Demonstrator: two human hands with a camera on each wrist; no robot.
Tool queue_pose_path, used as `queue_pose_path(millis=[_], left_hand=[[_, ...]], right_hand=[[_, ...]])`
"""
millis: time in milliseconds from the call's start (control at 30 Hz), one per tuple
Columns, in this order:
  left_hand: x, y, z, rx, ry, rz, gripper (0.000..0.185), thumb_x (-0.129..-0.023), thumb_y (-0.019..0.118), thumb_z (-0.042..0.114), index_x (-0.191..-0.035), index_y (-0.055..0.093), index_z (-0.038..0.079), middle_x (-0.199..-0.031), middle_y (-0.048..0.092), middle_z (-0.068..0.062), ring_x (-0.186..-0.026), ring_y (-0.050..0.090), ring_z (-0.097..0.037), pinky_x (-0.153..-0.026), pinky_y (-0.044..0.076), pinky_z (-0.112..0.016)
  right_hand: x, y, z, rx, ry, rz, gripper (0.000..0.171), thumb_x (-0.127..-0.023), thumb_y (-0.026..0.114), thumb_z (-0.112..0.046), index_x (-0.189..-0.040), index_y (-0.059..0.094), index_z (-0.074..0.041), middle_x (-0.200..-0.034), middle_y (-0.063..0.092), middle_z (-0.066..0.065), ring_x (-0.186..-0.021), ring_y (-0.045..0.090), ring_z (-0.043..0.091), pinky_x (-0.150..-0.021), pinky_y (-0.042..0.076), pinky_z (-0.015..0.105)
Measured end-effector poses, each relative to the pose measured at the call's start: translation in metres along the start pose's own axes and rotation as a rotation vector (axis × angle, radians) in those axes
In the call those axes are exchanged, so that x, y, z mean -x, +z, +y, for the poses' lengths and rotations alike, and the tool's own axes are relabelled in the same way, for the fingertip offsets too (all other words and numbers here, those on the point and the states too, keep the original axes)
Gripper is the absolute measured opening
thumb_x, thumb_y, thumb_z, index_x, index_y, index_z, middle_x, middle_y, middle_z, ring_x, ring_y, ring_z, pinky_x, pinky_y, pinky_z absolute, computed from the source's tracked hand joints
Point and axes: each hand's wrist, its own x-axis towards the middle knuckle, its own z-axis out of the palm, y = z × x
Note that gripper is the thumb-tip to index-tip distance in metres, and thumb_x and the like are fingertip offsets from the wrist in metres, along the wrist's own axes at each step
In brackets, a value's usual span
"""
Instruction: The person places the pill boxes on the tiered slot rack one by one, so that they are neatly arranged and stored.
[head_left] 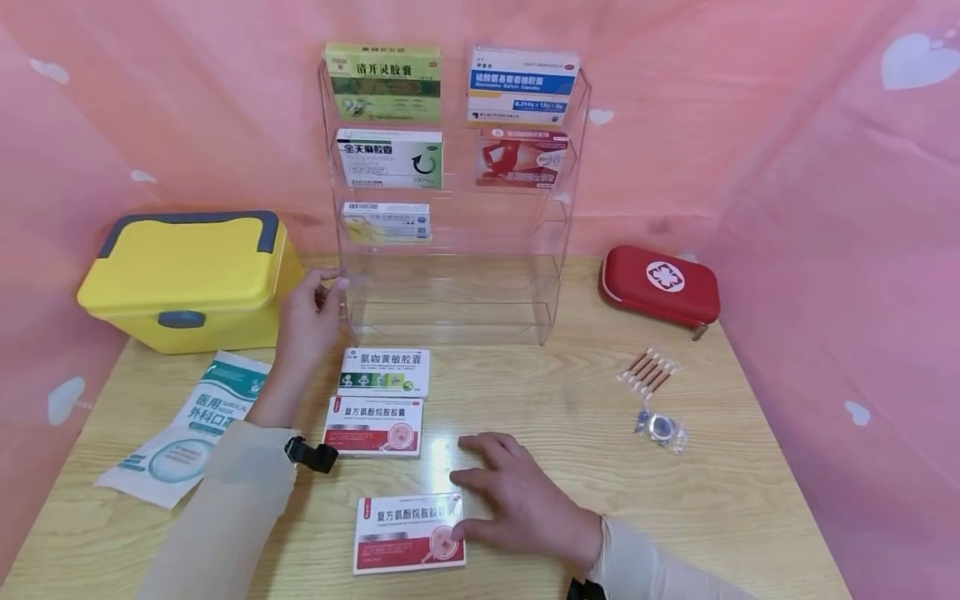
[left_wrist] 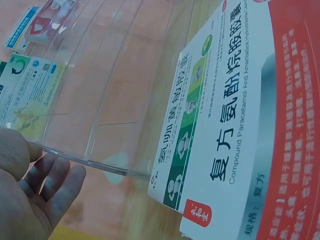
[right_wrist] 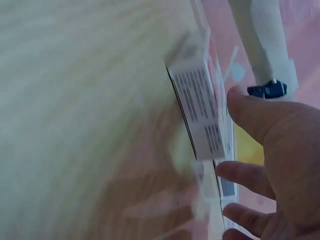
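Across the upper three tiers of the clear rack (head_left: 450,335), five medicine boxes already stand: a green box (head_left: 384,87) and a blue-and-white box (head_left: 522,86) on top, a white-and-green box (head_left: 392,160) and a red box (head_left: 521,158) below them, and a small yellow-and-white box (head_left: 387,222) at the left of the third. Three more lie on the bench (head_left: 525,383), so, judged by this layout, the larger share is placed and these are left: a green-banded box (head_left: 384,373) just in front of the rack, a red-and-white box (head_left: 373,427) against or slightly over it, and a second red-and-white box (head_left: 408,533) nearest the person, apart from both. The left hand (head_left: 309,321) pinches the rack's left edge between thumb and curled fingers; the right hand (head_left: 517,500) is spread, its thumb at the right edge of that nearest box, though whether it touches is hard to tell. Among the containers, the yellow case (head_left: 180,267) has its lid down and the red pouch (head_left: 660,287) looks closed, so their contents are hidden. A mask packet (head_left: 187,433) lies left of the boxes; swabs (head_left: 648,372) lie on the right, near a small round item (head_left: 662,428).
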Motion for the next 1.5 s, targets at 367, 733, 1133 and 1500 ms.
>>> queue_pose_path(millis=[367,733,1133,1500], left_hand=[[0.003,0.000,0.002,-0.006,-0.029,-0.009,0.038,-0.106,0.054,0.032,-0.134,0.062,0.008,-0.084,0.055,-0.013,-0.073,0.055,-0.026,-0.055,0.047,-0.028],[0.003,-0.001,0.001,-0.001,-0.027,-0.009,0.039,-0.106,0.053,0.035,-0.136,0.061,0.010,-0.086,0.055,-0.013,-0.075,0.055,-0.025,-0.058,0.048,-0.026],[0.005,-0.002,0.001,-0.005,-0.056,-0.014,0.040,-0.106,0.053,0.037,-0.138,0.060,0.013,-0.090,0.055,-0.012,-0.079,0.055,-0.025,-0.061,0.049,-0.026],[0.004,0.000,0.000,0.011,-0.037,-0.025,0.041,-0.106,0.053,0.035,-0.137,0.061,0.010,-0.089,0.055,-0.013,-0.078,0.056,-0.025,-0.062,0.052,-0.025]], right_hand=[[0.009,0.011,-0.007,-0.017,0.036,0.085,0.045,-0.077,0.085,-0.054,-0.111,0.077,-0.025,-0.148,0.047,0.000,-0.136,0.034,0.022,-0.108,0.031,0.049],[0.002,0.002,0.005,-0.061,-0.015,0.336,0.041,-0.080,0.088,-0.037,-0.112,0.068,-0.021,-0.130,0.061,-0.006,-0.119,0.053,0.013,-0.099,0.045,0.037],[0.012,0.012,0.005,-0.316,-0.239,0.402,0.041,-0.081,0.086,-0.002,-0.115,0.066,-0.015,-0.114,0.067,-0.005,-0.086,0.064,0.012,-0.072,0.056,0.023],[-0.030,-0.076,0.019,-0.377,-0.348,0.614,0.043,-0.072,0.076,0.021,-0.112,0.064,0.009,-0.106,0.068,0.020,-0.086,0.067,0.025,-0.059,0.058,0.029]])
